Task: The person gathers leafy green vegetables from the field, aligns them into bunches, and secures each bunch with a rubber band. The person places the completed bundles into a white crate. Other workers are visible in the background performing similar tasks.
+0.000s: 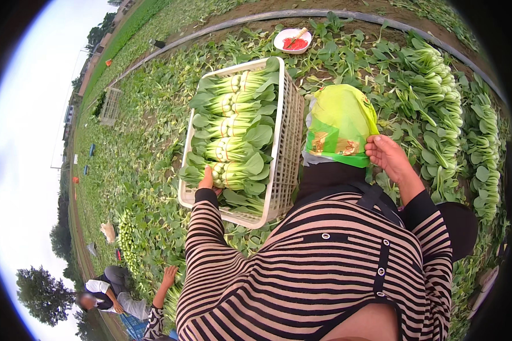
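My left hand [209, 181] reaches into a white plastic crate [290, 128] and grips the nearest bundle of bok choy [233, 175]; leaves hide some of its fingers. Tied bundles lie in a row up the crate, pale stem ends meeting in the middle and leaves outward. To the right of the crate, a yellow-green plastic bag [340, 111] covers my bent knee. The fingers of my right hand [388, 158] are curled together at the bag's right edge, pinching it.
Beyond the crate stands a white bowl [292, 41] with red ties. Rows of cut bok choy [438, 96] lie at the right. A grey hose [256, 21] crosses behind. At lower left are a crouching person [111, 292] and another person's raised hand [169, 276].
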`<state>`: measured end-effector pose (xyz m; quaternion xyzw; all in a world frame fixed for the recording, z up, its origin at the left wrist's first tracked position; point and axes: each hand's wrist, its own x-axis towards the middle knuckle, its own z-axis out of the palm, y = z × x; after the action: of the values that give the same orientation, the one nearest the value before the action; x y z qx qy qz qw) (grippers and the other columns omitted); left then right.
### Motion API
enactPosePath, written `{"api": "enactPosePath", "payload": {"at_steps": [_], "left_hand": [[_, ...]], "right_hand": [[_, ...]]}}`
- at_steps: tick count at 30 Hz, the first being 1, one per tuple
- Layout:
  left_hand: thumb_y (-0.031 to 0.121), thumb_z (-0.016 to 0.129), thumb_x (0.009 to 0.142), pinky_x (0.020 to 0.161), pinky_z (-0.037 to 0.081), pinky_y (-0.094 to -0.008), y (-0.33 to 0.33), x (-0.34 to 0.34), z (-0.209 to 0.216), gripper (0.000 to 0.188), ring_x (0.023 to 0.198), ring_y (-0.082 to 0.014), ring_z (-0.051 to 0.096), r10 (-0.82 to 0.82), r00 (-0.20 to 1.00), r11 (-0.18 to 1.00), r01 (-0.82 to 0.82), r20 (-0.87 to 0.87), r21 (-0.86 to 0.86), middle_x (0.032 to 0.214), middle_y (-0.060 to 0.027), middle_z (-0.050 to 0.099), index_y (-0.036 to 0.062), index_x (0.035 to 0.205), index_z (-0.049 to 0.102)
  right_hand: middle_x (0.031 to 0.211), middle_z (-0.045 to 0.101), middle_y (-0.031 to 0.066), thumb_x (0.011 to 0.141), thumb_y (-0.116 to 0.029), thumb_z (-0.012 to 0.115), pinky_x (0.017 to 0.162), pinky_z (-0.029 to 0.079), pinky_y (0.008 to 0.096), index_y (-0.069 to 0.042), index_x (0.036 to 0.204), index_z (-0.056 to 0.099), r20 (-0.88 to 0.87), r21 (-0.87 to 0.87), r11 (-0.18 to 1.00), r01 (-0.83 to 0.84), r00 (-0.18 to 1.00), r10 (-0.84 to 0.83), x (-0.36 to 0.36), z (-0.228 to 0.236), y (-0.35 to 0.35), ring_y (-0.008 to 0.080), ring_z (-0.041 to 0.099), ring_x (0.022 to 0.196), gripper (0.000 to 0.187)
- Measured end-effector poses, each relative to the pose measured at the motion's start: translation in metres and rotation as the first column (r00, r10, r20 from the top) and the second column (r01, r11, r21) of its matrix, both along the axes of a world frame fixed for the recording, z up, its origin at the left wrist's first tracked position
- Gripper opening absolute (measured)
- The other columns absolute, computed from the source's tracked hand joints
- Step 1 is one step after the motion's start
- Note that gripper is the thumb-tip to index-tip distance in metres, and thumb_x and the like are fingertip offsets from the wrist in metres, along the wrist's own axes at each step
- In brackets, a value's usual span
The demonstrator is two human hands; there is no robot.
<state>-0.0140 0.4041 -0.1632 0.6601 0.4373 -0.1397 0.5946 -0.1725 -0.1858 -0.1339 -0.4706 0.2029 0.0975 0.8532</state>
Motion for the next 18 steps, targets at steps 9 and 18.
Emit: {"api": "enactPosePath", "payload": {"at_steps": [9,18], "left_hand": [[0.041,0.064,0.087,0.076,0.053,-0.0463,0.012,0.012,0.062,0.069,0.101,-0.0331,0.059,-0.149,0.954,0.948,0.063,0.261,0.312,0.127,-0.0167,0.055,-0.0075,0.132,0.045],[0.019,0.050,0.099,0.111,0.033,-0.0405,-0.309,0.012,0.187,0.055,0.133,-0.0278,0.044,-0.558,0.300,0.757,0.567,0.774,0.326,0.142,-0.0191,0.044,0.0031,0.148,0.030]], "right_hand": [[0.100,0.068,0.0048,0.098,-0.029,0.056,0.076,0.053,0.0258,-0.005,0.114,0.061,-0.007,0.077,0.994,0.076,0.997,-0.076,-0.014,-0.006,-0.011,0.0125,0.066,0.087,0.030],[0.097,0.068,0.0053,0.096,-0.027,0.058,0.069,0.053,0.0248,-0.005,0.111,0.061,-0.092,0.071,0.960,0.269,0.960,-0.263,-0.024,-0.044,-0.032,0.0119,0.066,0.080,0.027]]}}
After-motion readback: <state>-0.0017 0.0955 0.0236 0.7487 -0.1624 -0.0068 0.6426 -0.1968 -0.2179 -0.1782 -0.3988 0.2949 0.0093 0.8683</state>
